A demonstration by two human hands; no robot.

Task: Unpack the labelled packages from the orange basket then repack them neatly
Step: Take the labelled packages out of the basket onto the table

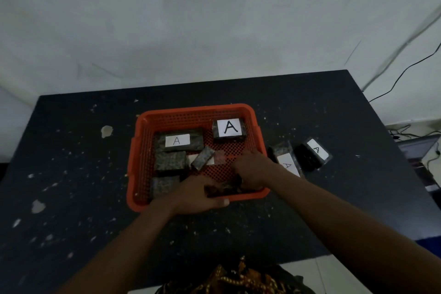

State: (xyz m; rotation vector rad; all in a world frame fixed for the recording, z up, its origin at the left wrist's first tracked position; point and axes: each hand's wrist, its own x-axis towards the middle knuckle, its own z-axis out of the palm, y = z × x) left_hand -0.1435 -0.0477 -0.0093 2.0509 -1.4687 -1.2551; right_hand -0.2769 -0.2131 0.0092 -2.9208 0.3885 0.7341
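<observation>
Unpacking early: two packages (pixel 299 156) out on table (pixel 71 174), approx. six left in orange basket (pixel 143 150). Left hand (pixel 200 194) and right hand (pixel 253 169) curl round a dark package (pixel 224 187) at near rim; grip unclear.

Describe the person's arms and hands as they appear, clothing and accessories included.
Both forearms are bare, with no sleeves showing. The left hand and right hand wear no gloves, and no watch or bracelet shows at either wrist. Dim light hides any rings.
</observation>
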